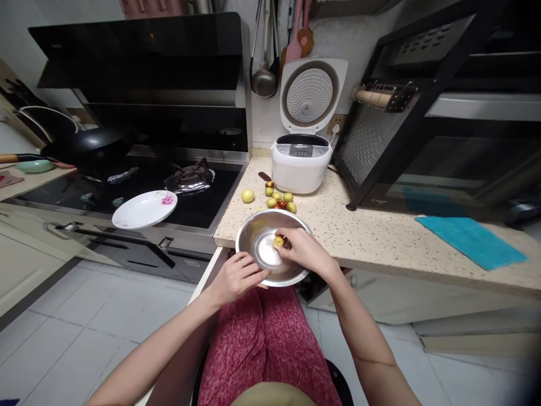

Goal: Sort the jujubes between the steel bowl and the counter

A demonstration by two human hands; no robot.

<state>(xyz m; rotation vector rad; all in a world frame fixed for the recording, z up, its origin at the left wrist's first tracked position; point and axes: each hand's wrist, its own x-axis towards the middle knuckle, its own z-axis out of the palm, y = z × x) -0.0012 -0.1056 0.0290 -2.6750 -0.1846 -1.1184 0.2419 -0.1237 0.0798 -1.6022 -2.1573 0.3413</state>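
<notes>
A shiny stainless steel bowl (262,248) sits at the counter's front edge, partly over my lap. My left hand (240,276) grips its near left rim, with the thumb hidden from view. Inside the bowl, the fingertips of my right hand (300,248) pinch a yellow-green jujube (279,241). The bowl's bottom looks bare around that fruit, though my right hand covers part of it. Just behind the bowl lies a cluster of several green and reddish-brown jujubes (291,207). A round, pale yellow-green fruit (247,195) rests apart to their left.
Behind the fruit stands a white rice cooker (300,169) with its lid raised. A white flowered plate (143,210) overhangs the stove's front edge (203,228). To the right are a dark oven (465,163) and a turquoise cloth (473,241). Ladles (264,82) hang on the wall.
</notes>
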